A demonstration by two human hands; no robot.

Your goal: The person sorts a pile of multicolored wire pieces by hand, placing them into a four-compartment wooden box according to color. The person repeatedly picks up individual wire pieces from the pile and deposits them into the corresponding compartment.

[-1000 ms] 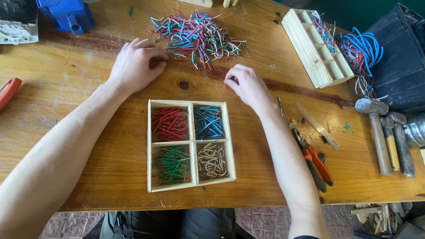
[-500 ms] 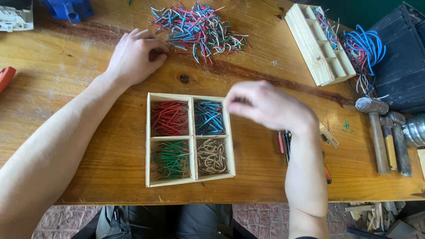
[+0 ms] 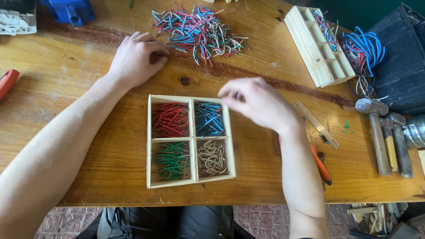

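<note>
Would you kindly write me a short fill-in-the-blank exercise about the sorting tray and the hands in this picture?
1. The wooden sorting tray has ____ compartments.
2. The blue wire pieces lie in the tray's far-right compartment, directly beyond the ____ ones.
3. The left hand rests on the table beside the loose pile of mixed wire pieces, while the ____ hand is raised over the tray's far-right corner.
4. The green wire pieces lie directly nearer the person than the ____ ones.

Missing words: four; beige; right; red

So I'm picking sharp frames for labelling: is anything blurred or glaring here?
Head view: the right hand is motion-blurred above the sorting tray; the left hand, wire pile and hammers are sharp; lighting even, no harsh glare.
</note>
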